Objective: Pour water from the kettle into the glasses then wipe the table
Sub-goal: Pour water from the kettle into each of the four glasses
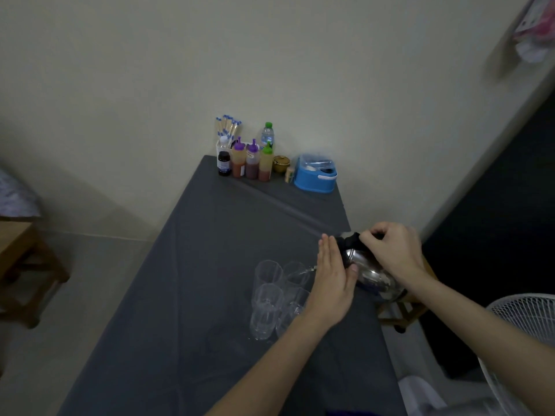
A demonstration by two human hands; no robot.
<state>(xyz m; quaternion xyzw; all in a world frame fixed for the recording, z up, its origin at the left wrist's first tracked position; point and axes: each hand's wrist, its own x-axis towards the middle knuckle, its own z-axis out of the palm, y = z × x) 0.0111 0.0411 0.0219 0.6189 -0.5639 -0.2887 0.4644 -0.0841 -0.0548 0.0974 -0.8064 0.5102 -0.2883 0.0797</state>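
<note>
At the left edge of the frame a wooden stool (pixel 28 265) is cut off and dim. The grey table (pixel 210 265) runs from the bottom up to the wall at centre, where sauce bottles (pixel 251 160), a cup of chopsticks (pixel 227 129) and a blue container (pixel 315 174) stand at its far end. Lower centre, four clear glasses (pixel 271 295) stand clustered together; their edges are faint against the dark cloth, and the lower right one is partly hidden behind the left forearm. The left hand (pixel 332 274) lies flat against the kettle's side, fingers straight and pressed together, covering the spout; only a thin stream of water shows beside it, reaching the upper right glass. The steel kettle (pixel 372 271) is tilted leftward, right of centre, above the table's right edge. The right hand (pixel 393 250) curls over its black handle, fingers closed around it. A second stool beneath the kettle is mostly hidden. At the lower right, a white fan (pixel 522 325) is cut off by the frame.
</note>
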